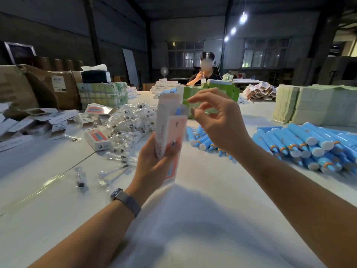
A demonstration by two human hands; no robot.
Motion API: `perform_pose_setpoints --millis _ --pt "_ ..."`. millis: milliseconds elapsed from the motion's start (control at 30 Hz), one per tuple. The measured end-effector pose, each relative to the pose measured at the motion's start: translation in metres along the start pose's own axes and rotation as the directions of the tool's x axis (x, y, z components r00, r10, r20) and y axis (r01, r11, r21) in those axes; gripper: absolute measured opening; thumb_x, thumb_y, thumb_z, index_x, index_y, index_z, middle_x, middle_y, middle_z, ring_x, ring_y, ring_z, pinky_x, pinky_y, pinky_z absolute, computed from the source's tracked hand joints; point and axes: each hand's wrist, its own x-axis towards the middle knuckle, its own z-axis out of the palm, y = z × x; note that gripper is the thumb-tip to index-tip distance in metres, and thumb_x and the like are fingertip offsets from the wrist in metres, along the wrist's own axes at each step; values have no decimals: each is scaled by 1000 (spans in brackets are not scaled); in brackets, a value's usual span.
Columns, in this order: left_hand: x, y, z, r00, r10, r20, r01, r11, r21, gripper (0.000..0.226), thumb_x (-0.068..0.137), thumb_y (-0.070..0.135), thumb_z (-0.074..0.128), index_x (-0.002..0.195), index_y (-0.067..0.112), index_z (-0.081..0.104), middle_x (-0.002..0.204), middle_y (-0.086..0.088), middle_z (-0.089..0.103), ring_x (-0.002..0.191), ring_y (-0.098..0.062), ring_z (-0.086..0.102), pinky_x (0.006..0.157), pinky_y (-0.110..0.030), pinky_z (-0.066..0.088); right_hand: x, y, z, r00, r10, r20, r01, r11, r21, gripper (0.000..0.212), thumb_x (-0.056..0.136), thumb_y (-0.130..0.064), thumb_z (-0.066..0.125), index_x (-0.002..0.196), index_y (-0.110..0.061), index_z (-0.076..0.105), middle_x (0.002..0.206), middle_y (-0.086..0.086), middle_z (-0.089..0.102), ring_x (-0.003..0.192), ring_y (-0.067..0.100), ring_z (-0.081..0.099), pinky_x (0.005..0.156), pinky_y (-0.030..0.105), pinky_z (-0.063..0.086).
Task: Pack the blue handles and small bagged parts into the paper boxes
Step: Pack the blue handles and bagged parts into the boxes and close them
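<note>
Two bare forearms reach in from the bottom edge over a white table [202,200], the left one wearing a grey wristband [126,200]. Its left hand [154,163] grips the lower part of a pink-and-white paper box [170,128], fingers and thumb curled round it, holding it upright and a little tilted above the table; the box is blurred. At the box's open top a bit of blue shows inside, too blurred to name with certainty. Just to the right of that opening hovers the right hand [218,120], its fingers loosely curled with thumb and forefinger close together; whether they pinch anything cannot be told. To the left on the table lie a few loose small bagged parts [81,178] in clear plastic, and beyond them a large heap of the same bags [131,120], with a closed pink box [97,138] lying flat beside it. On the right a big pile of blue handles [309,144] with white ends lies on the table, and a smaller pile of them [201,140] sits behind the hands. Farther left are scattered flat white cartons [44,122] and brown cardboard boxes [48,88]. Farther back stand a green box [210,93] and, to the right, stacks of pale sheets [313,105]. At the far end another person [204,74] sits at the table.
</note>
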Motion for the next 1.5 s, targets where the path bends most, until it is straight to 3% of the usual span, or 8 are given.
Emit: perform_pose_setpoints --millis 167,300,400,667,867,1033,1267,1500 --pt "18 -4 -20 940 126 -318 -70 981 182 28 84 36 65 109 33 52 96 28 61 88 11 61 71 -10 52 -10 27 35 980 201 -2 -201 980 -6 26 83 -11 64 107 -22 65 84 -8 66 69 4 61 65 26 53" --pt "25 -6 -26 878 210 -429 -123 967 221 33 86 35 68 112 23 50 98 22 58 90 11 59 70 -16 55 -19 48 86 802 416 428 -297 900 -319 32 82 -25 74 113 -19 68 91 -3 70 83 14 64 88 35 53" --pt "29 -3 -32 853 207 -478 -102 966 237 37 88 44 66 117 31 47 103 21 57 100 -1 61 73 -22 58 -28 48 133 690 375 619 -131 906 -403 39 82 -45 72 117 -29 65 106 -7 69 82 11 55 79 31 50" --pt "31 0 -37 857 159 -491 -69 978 196 31 90 34 69 113 37 48 99 29 54 97 8 58 74 -20 56 -15 56 145 794 407 451 -242 893 -380 23 87 -19 59 104 -22 73 99 2 72 90 20 63 81 29 47" --pt "13 1 -7 947 61 -317 -48 998 49 25 84 25 74 101 32 57 87 15 66 78 0 63 62 -20 55 14 31 48 918 393 54 -395 893 216 23 87 -13 57 79 -28 73 76 -17 68 68 -5 57 61 16 44" --pt "-3 -8 12 985 52 -165 -34 994 107 33 72 16 73 95 30 56 88 -7 63 75 -23 60 60 -38 54 18 -7 -19 919 385 -83 -301 823 481 22 79 -16 53 75 -24 73 76 -2 67 69 12 60 53 23 48" --pt "-1 -11 8 973 -48 -226 85 984 156 48 75 4 81 112 27 59 93 18 65 78 -3 64 62 -14 54 15 -51 -28 985 119 -129 -40 868 495 25 80 -2 50 82 -12 73 68 10 63 53 17 50 49 29 44" --pt "-8 -7 13 989 54 -138 -24 977 212 62 79 -2 76 104 47 48 96 45 57 86 18 55 70 -2 45 -1 -43 -5 990 -142 -13 142 989 48 18 88 -9 68 104 -15 68 82 -12 64 70 7 61 63 27 56"
